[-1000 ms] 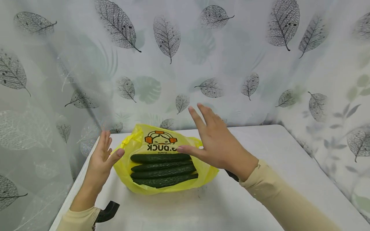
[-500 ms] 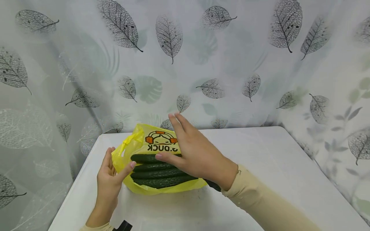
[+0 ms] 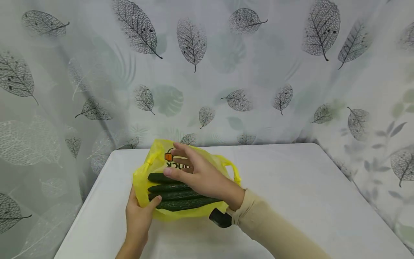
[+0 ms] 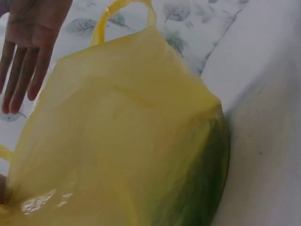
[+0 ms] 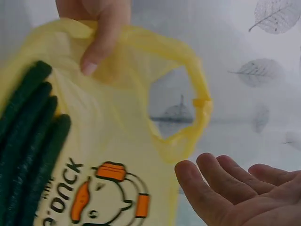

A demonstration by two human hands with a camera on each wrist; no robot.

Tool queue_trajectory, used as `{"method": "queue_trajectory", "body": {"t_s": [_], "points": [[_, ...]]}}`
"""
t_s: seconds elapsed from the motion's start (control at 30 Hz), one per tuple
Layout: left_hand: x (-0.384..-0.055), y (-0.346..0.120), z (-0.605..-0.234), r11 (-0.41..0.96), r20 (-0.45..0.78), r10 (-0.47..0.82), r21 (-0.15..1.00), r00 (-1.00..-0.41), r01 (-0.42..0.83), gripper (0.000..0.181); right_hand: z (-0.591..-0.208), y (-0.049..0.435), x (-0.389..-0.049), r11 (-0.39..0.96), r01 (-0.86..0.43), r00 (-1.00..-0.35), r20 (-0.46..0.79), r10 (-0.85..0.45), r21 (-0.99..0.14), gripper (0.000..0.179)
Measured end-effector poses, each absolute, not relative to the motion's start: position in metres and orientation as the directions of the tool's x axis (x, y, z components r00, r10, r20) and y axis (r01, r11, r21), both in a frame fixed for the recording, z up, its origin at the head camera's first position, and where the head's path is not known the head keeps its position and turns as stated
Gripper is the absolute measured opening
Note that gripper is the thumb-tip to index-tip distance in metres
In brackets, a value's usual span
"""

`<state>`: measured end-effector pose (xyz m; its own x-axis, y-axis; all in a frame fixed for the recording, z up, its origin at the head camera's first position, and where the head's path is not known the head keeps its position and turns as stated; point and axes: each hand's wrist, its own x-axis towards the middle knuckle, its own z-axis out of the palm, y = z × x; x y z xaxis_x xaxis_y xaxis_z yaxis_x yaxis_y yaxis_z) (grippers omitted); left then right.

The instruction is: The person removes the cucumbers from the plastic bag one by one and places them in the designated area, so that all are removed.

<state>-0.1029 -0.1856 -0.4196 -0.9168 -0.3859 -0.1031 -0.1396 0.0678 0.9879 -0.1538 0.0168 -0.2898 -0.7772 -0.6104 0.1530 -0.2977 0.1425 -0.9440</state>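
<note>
A yellow plastic bag (image 3: 142, 183) stands with its mouth towards me and a cartoon duck print on its back wall. Several dark green cucumbers (image 3: 179, 204) lie side by side inside. My left hand (image 3: 138, 219) holds the bag's left edge, thumb inside the mouth and the other fingers behind the plastic. In the right wrist view that thumb (image 5: 96, 52) hooks over the rim. My right hand (image 3: 205, 176) hovers over the cucumbers, fingers extended, holding nothing and covering part of the print. The left wrist view shows the bag's outside (image 4: 117, 108), bulging low at the right.
A white table (image 3: 291, 201) lies beneath the bag. Leaf-patterned curtain (image 3: 207, 72) encloses it at the back and sides. A yellow bag handle (image 3: 234, 169) loops up at the bag's right. A black wrist camera (image 3: 221, 217) sits below my right wrist.
My left hand has come in from the left and taken hold of the bag's edge, nudging it rightward. My right hand has moved left and lower over the bag.
</note>
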Motion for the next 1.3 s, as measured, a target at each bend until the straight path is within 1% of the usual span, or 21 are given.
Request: {"method": "queue_trajectory", "body": {"t_s": [0.07,0.13,0.27,0.4,0.47,0.67,0.77,0.93,1.07,1.17,1.3], "points": [[-0.102,-0.185,-0.424,0.044,-0.109,-0.377,0.990,-0.920,-0.136,0.074,-0.301,0.014,-0.158,0.122,-0.252,-0.788,0.130,-0.602,-0.960,0.076],[-0.102,-0.186,-0.427,0.033,-0.115,-0.357,0.990,-0.927,-0.136,0.075,-0.313,0.012,-0.161,0.142,-0.230,-0.802,0.105,-0.588,-0.963,0.075],[-0.101,-0.186,-0.434,0.047,-0.103,-0.310,0.991,-0.945,-0.123,0.075,-0.336,0.006,-0.168,0.230,-0.225,-0.832,0.064,-0.551,-0.947,0.068],[-0.099,-0.184,-0.437,0.063,-0.089,-0.281,0.992,-0.956,-0.111,0.069,-0.357,0.001,-0.175,0.332,-0.218,-0.854,0.014,-0.521,-0.918,0.063],[-0.098,-0.182,-0.437,0.053,-0.089,-0.270,0.993,-0.959,-0.107,0.069,-0.367,-0.001,-0.179,0.367,-0.204,-0.860,-0.013,-0.511,-0.908,0.061],[-0.096,-0.176,-0.436,-0.019,-0.126,-0.270,0.992,-0.955,-0.125,0.075,-0.392,-0.003,-0.189,0.352,-0.133,-0.858,-0.070,-0.509,-0.926,0.055],[-0.096,-0.176,-0.437,-0.032,-0.127,-0.270,0.992,-0.955,-0.123,0.075,-0.402,-0.001,-0.193,0.361,-0.120,-0.857,-0.087,-0.508,-0.925,0.055],[-0.096,-0.178,-0.439,-0.030,-0.129,-0.270,0.992,-0.954,-0.125,0.072,-0.417,0.005,-0.200,0.456,-0.107,-0.870,-0.138,-0.473,-0.884,0.056],[-0.097,-0.179,-0.440,-0.024,-0.140,-0.273,0.990,-0.952,-0.139,0.073,-0.424,0.010,-0.203,0.510,-0.126,-0.876,-0.146,-0.460,-0.851,0.052],[-0.097,-0.179,-0.440,-0.031,-0.141,-0.272,0.990,-0.952,-0.138,0.075,-0.425,0.012,-0.204,0.520,-0.138,-0.871,-0.146,-0.470,-0.843,0.050],[-0.098,-0.178,-0.441,-0.038,-0.139,-0.271,0.990,-0.952,-0.134,0.073,-0.426,0.012,-0.204,0.497,-0.137,-0.855,-0.150,-0.496,-0.857,0.050]]}}
